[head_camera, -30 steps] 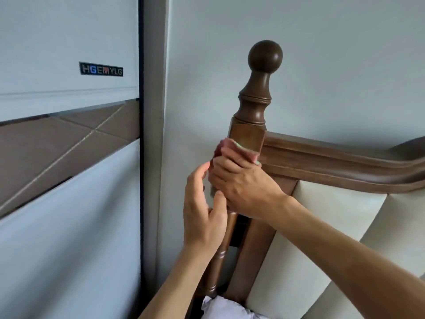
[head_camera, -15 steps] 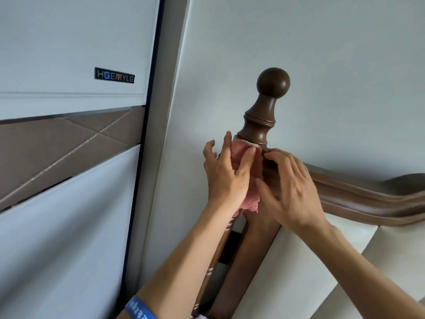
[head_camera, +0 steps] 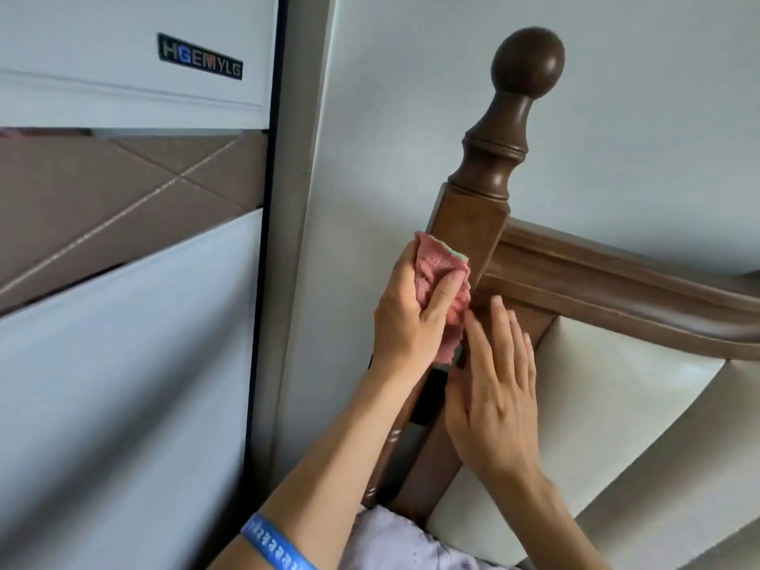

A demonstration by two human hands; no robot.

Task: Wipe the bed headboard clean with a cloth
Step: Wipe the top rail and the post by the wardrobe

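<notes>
The dark wooden headboard post (head_camera: 469,224) rises to a round finial (head_camera: 527,61), with a carved top rail (head_camera: 617,281) running off to the right over cream padded panels (head_camera: 596,405). My left hand (head_camera: 411,314) grips a bunched pink cloth (head_camera: 436,269) and holds it against the left face of the post's square block. My right hand (head_camera: 493,388) lies flat with straight fingers against the post just below the rail, beside the cloth's lower edge.
A tall white appliance (head_camera: 123,281) with a brown diagonal band and a small logo plate (head_camera: 200,56) stands close on the left. A grey wall (head_camera: 411,96) lies behind the post. Pale bedding (head_camera: 395,540) bunches at the post's foot.
The cloth passed from my right hand to my left. Both hands have since slid down from the post's turned neck to its square block, and my right hand has flattened.
</notes>
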